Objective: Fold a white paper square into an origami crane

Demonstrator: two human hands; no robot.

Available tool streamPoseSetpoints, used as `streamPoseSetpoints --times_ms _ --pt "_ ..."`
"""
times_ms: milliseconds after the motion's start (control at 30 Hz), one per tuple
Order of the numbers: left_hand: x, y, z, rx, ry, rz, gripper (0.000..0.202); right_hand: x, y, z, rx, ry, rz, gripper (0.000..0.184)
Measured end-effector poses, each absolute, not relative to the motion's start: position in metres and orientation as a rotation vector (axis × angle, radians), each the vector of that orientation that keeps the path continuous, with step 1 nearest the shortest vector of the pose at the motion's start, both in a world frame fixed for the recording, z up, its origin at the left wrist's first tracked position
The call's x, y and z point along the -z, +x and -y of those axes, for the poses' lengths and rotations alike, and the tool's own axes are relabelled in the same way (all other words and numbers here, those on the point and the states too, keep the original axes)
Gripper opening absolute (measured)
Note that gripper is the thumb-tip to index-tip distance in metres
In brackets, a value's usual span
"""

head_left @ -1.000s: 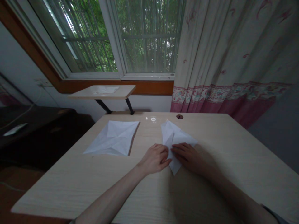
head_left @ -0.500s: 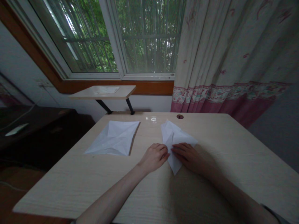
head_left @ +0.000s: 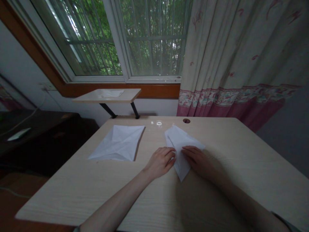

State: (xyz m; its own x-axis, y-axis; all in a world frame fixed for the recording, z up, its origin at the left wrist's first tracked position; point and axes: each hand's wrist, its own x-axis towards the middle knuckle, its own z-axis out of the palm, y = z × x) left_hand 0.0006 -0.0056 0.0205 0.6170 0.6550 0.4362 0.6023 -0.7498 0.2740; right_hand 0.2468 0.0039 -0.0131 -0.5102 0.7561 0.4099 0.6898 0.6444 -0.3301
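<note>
A folded sheet of white paper (head_left: 181,140) lies on the table, with one point toward me and another pointing away. My left hand (head_left: 162,161) is at its left edge, the fingers curled and the thumb underneath, closed on the paper's side. Across the paper's right half rests my right hand (head_left: 198,160), its fingers stretched out and lying flat on the sheet. A flap edge runs slantwise on the paper just beyond the left fingertips. The parts of the sheet under both hands are hidden.
A second creased square of white paper (head_left: 119,143) lies to the left on the wooden table (head_left: 96,193). Behind it stands a small raised shelf (head_left: 127,96) on black legs, bearing a white paper (head_left: 112,93). A round cable hole (head_left: 186,121) sits near the back edge, and a curtain (head_left: 217,96) hangs behind.
The flap edge on the paper has shifted to the left, and the sheet's left side spreads a little wider. My right hand has slid slightly right; my left hand is nearly still.
</note>
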Motion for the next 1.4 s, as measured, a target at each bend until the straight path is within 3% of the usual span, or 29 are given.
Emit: streamPoseSetpoints --times_ms 367,900,1400 --pt "-0.028 0.003 0.012 -0.711 2.876 -0.857 0.033 0.030 0.251 -0.007 -0.095 -1.181 2.338 0.040" --pt "-0.019 0.005 0.012 -0.635 2.843 -0.750 0.027 0.023 0.248 -0.001 0.030 -1.273 2.377 0.038" --pt "-0.019 0.007 0.009 -0.735 2.883 -1.126 0.033 0.021 0.247 -0.001 0.147 -1.276 2.374 0.037"
